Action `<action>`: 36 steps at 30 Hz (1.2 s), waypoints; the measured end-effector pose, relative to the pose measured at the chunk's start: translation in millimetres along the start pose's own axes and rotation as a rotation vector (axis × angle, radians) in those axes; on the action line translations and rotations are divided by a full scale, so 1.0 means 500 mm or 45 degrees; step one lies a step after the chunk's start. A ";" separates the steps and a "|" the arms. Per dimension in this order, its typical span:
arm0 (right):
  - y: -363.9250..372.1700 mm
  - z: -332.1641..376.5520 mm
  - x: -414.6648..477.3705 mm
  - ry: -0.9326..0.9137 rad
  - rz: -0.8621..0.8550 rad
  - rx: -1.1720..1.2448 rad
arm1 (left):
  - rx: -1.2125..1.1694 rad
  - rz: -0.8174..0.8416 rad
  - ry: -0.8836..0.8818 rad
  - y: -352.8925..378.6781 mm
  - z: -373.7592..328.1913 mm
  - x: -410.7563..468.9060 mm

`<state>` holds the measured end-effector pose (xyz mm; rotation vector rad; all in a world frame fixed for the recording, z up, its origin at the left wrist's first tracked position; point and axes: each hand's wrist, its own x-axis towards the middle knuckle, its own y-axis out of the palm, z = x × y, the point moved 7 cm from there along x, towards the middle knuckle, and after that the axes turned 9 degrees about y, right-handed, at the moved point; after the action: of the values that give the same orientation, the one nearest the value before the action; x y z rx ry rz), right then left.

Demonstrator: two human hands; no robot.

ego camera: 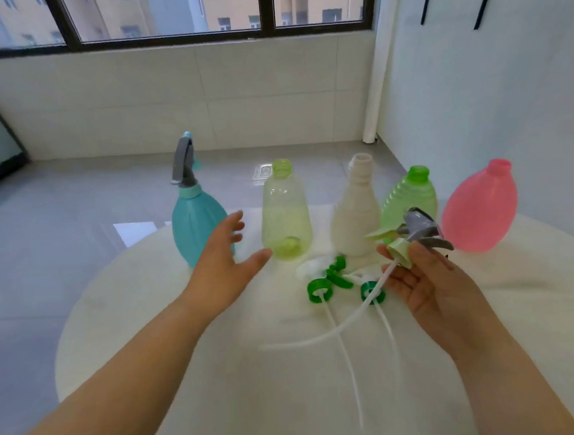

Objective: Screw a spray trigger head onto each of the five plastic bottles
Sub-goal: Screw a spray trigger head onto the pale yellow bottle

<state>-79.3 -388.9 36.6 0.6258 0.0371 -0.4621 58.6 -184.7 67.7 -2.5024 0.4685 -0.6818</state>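
Several bottles stand in a row across the round white table point(224, 394). The teal bottle point(193, 224) at the left carries a grey trigger head point(182, 163). To its right come a pale yellow-green bottle point(285, 214), a white bottle point(355, 212), a ribbed green bottle point(411, 197) and a pink bottle point(480, 205), all with bare necks. My left hand point(229, 259) is open, between the teal and yellow-green bottles. My right hand point(424, 282) holds a grey trigger head with a pale green collar point(414, 233) and a long white tube.
Loose trigger heads with green collars point(331, 279) and white tubes lie on the table in front of the white bottle. Behind the table are a grey tiled floor, a white tiled wall and a dark-framed window.
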 end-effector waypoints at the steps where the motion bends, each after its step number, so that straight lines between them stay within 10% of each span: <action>1: -0.004 0.001 -0.002 -0.004 -0.008 0.004 | -0.034 -0.017 -0.014 0.017 -0.005 0.023; 12: -0.041 0.013 -0.001 -0.028 -0.108 0.032 | -0.327 -0.040 -0.232 0.120 0.041 0.117; 36: 0.026 0.172 -0.061 -0.363 -0.084 0.401 | -0.016 0.190 0.128 -0.087 -0.020 -0.125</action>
<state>-110.1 -416.8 119.0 0.8637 -0.2914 -0.6242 10.6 -125.5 75.6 -2.4234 0.6904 -0.7493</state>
